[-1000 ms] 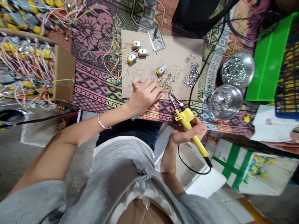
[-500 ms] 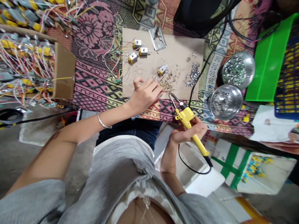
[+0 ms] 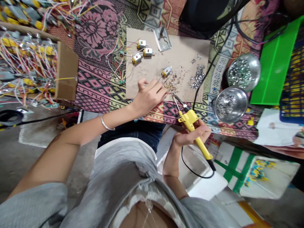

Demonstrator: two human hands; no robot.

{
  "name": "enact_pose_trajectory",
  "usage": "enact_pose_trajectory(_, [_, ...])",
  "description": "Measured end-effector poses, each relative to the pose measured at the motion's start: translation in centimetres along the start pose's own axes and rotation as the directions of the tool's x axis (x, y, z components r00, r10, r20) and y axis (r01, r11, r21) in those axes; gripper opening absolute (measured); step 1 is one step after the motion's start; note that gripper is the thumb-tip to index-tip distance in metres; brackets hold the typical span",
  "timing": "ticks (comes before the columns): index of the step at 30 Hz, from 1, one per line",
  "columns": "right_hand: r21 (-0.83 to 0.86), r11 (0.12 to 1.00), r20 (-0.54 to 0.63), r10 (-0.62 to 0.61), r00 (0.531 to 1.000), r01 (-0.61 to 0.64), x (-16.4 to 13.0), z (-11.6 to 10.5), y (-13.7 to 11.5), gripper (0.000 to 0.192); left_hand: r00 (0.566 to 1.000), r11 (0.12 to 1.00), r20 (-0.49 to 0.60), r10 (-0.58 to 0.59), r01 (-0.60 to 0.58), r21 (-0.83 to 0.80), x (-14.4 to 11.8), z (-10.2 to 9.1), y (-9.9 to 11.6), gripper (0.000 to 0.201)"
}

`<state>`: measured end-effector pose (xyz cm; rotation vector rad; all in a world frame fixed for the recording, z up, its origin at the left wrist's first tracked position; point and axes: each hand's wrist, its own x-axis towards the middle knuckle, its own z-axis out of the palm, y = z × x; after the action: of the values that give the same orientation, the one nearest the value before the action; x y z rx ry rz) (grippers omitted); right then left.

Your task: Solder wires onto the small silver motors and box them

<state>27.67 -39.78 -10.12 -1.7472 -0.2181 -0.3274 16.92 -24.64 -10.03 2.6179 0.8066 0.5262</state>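
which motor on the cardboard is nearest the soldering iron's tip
The lone motor, just beyond the left hand and near the middle of the cardboard; the other three sit grouped farther off, left of the metal stand.

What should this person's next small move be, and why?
Probably hold the left hand steady and let the right hand make a slight adjustment of the iron to settle its tip on the wire: the left fingers pinch that wire, and its end lies right by the tip, though contact is too small to confirm.
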Motion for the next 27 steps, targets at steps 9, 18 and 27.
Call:
enact_pose_trajectory(9, [0.006, 0.999, 0.005, -0.037, 0.999, 0.037, -0.47, -0.15, -0.32, 0.036, 0.998, 0.998, -0.04, 0.046, -0.044, 0.044, -0.09, -0.01, 0.04, 0.034])
enact_pose_trajectory(18, [0.022, 0.999, -0.024, 0.044, 0.999, -0.044, -0.68, -0.2, -0.45, 0.033, 0.996, 0.996, -0.057, 0.066, -0.063, 0.06, -0.02, -0.13, 0.18, 0.032])
enact_pose_trajectory(27, [0.025, 0.996, -0.054, 0.083, 0.995, -0.082, -0.59, -0.08, -0.19, 0.033, 0.997, 0.999, -0.069, 0.039, -0.037, 0.031, -0.03, 0.31, 0.11, 0.034])
